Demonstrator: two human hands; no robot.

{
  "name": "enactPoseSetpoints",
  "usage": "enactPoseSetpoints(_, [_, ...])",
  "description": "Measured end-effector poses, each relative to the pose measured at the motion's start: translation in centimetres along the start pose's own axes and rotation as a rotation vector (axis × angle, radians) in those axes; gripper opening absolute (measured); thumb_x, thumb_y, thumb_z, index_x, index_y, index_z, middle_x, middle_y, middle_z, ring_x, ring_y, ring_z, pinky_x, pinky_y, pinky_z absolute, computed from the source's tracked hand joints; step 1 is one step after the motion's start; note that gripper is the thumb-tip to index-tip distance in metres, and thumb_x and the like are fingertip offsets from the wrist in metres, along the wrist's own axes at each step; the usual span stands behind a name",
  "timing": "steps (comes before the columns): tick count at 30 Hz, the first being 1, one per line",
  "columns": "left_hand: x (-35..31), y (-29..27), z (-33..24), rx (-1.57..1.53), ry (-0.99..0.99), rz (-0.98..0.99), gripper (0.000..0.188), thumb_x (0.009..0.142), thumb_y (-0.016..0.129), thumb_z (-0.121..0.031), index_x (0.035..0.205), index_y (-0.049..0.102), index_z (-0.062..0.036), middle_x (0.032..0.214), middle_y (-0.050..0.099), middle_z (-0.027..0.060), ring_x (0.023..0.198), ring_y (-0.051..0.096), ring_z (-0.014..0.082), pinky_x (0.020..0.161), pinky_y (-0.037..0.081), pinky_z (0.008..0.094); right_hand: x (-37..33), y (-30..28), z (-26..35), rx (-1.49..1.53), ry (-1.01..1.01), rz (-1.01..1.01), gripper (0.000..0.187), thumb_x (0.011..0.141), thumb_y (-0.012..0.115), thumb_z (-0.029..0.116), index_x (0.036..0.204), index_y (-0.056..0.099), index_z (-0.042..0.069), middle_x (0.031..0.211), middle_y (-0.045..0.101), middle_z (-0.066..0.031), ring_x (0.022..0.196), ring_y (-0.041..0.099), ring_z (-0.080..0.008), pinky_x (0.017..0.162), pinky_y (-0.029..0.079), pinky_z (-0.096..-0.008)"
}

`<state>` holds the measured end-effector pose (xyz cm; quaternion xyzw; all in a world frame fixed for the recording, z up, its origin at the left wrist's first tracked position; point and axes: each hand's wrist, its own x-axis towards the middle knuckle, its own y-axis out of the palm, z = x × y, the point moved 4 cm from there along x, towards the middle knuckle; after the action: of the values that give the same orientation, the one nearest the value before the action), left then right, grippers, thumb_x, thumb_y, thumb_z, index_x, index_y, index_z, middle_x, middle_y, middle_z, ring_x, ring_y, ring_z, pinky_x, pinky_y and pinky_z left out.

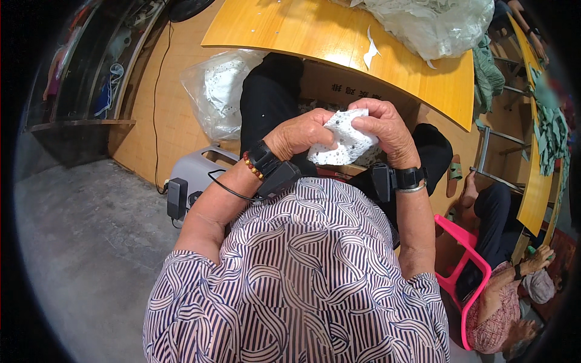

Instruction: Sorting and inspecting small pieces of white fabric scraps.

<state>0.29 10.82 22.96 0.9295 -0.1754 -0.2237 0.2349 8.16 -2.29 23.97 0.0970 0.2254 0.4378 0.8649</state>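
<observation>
Over my lap I hold a small white sheet with dark round spots; whether the spots are holes or print I cannot tell. My left hand pinches its left side with thumb and fingers. On its upper right corner my right hand is closed, thumb on top and the other fingers partly hidden behind. The sheet sags between both hands, slightly crumpled. Below it, between my knees, is a brown carton with dark printing, its inside largely covered by my hands and the sheet.
A yellow table stands ahead, bearing a clear bag of pale scraps and a white scrap. Left are another bag of spotted white pieces and a grey case. At right, a person sits by a pink chair.
</observation>
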Motion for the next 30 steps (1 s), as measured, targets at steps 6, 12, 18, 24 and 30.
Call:
enactPoseSetpoints(6, [1.2, -2.3, 1.7, -0.347, 0.17, -0.087, 0.042, 0.069, 0.059, -0.005, 0.11, 0.052, -0.0003, 0.099, 0.06, 0.0086, 0.089, 0.057, 0.0159, 0.081, 0.045, 0.0281, 0.2, -0.5, -0.3, 0.226, -0.086, -0.111, 0.016, 0.078, 0.062, 0.01, 0.091, 0.059, 0.001, 0.082, 0.061, -0.0026, 0.072, 0.057, -0.0083, 0.068, 0.046, -0.0221])
enactPoseSetpoints(12, [2.3, -3.8, 7.3, -0.859, 0.046, -0.108, 0.044, 0.078, 0.061, -0.04, 0.108, 0.051, -0.0078, 0.103, 0.056, 0.018, 0.096, 0.055, 0.0333, 0.083, 0.044, 0.0444, 1.1, -0.3, -0.7, 0.5, -0.192, -0.154, 0.016, 0.083, 0.056, 0.011, 0.097, 0.056, 0.002, 0.091, 0.062, -0.0061, 0.079, 0.059, -0.0129, 0.072, 0.049, -0.0277])
enactPoseSetpoints(18, [3.0, -0.5, 5.2, -0.941, 0.113, 0.187, 0.056, 0.074, 0.063, -0.045, 0.115, 0.049, -0.0084, 0.108, 0.057, 0.0109, 0.102, 0.052, 0.0298, 0.085, 0.042, 0.0441, 1.5, 0.7, -0.5, 0.542, -0.169, -0.187, 0.014, 0.084, 0.055, 0.013, 0.093, 0.056, 0.004, 0.09, 0.062, -0.0053, 0.08, 0.06, -0.0146, 0.07, 0.05, -0.0325])
enactPoseSetpoints(24, [3.7, -3.0, 2.7, -0.764, 0.329, -0.224, 0.039, 0.072, 0.069, -0.015, 0.106, 0.054, -0.0024, 0.1, 0.059, 0.0106, 0.093, 0.057, 0.0226, 0.079, 0.047, 0.0367, 0.6, 0.7, -1.9, 0.172, -0.037, -0.244, 0.016, 0.081, 0.059, 0.015, 0.091, 0.058, 0.003, 0.079, 0.06, -0.002, 0.067, 0.057, -0.0086, 0.053, 0.048, -0.0216])
enactPoseSetpoints(30, [2.9, -3.1, 1.6, -0.627, 0.443, -0.399, 0.026, 0.073, 0.063, 0.0, 0.097, 0.055, 0.0019, 0.091, 0.061, 0.0116, 0.082, 0.061, 0.0223, 0.075, 0.05, 0.0334, 0.1, 0.0, -2.5, 0.008, 0.037, -0.195, 0.021, 0.08, 0.06, 0.019, 0.094, 0.059, 0.002, 0.078, 0.06, -0.0013, 0.067, 0.056, -0.0075, 0.056, 0.046, -0.0205])
